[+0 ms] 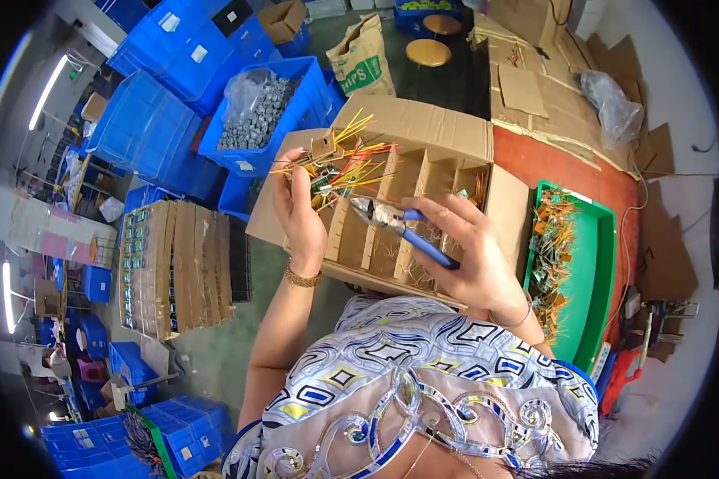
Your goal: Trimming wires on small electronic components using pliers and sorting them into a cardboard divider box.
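Note:
My left hand is closed round a bundle of small circuit boards with red, yellow and orange wires fanning out to the right. In my right hand are diagonal cutters with blue handles. Their jaws point left, just below the wire ends; whether they touch a wire I cannot tell. Both hands are over an open cardboard box, which cardboard strips divide into long compartments. Thin wire bits lie in some compartments, and a wired piece shows near the box's right side.
Right of the box, a green tray holds many wired boards along its left side. Blue bins stand at the far left, one heaped with grey parts. A paper sack and two round stools stand beyond the box.

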Available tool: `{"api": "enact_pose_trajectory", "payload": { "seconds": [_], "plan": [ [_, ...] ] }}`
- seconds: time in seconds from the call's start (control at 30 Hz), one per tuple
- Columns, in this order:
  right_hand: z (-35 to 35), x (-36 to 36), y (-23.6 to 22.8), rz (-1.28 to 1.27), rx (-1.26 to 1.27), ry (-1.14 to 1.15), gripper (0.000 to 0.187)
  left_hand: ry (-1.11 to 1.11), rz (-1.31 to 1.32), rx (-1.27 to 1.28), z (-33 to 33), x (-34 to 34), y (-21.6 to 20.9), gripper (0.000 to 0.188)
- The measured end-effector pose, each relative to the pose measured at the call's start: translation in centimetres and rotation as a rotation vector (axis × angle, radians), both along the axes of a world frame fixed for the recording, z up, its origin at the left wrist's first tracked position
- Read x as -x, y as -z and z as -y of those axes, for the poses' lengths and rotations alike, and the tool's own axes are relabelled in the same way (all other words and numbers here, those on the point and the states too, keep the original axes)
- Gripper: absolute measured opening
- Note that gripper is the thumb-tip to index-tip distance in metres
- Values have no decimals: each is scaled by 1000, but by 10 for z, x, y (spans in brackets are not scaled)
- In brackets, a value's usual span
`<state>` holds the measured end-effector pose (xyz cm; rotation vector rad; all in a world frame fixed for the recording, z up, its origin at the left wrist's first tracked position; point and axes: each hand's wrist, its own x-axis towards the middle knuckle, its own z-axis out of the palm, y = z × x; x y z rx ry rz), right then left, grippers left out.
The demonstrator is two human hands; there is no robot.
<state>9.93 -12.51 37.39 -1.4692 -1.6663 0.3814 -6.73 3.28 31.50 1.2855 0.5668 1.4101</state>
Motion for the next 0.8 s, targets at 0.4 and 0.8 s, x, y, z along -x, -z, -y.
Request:
{"api": "enact_pose_trajectory", "payload": {
  "seconds": [0.4, 0.8],
  "plan": [
    [-43, 14, 8, 345, 9, 257, 59, -98, -78, -151, -6, -14, 0, 26],
    [-56, 7, 0, 543, 83, 244, 55, -172, -243, -143, -16, -8, 19, 30]
  ]
}}
